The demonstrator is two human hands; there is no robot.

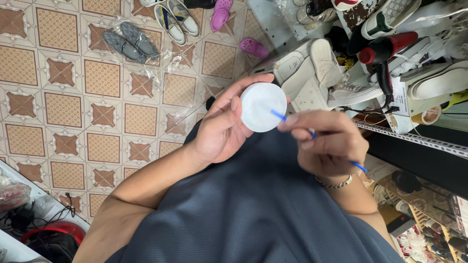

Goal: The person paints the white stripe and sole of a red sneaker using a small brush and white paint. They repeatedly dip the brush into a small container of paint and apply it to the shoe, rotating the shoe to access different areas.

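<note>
Tub (263, 107), round and white, is sitting upright in the left hand (222, 129), held out over the lap above the dark grey shirt (253, 209); the thumb and fingers are curling around its rim from the side, likely so the flat white top is staying level and open to the tool. Right hand (329, 143) is pinching a thin blue stick (279, 115) between thumb and closed fingers, much as one holds a pen; its tip is touching the tub's white surface near the right edge, while its other end is poking out below the palm toward the wrist; a fine grip like this is probably giving control over the tip. A bracelet (336, 184) is circling that wrist. Behind the hands, white shoes (312, 68) are lying piled beside a red and black hair dryer (385, 51) on a shelf; grey insoles (130, 41) in clear wrap and pink clogs (253, 47) are lying well apart on the patterned tile floor (63, 107).
</note>
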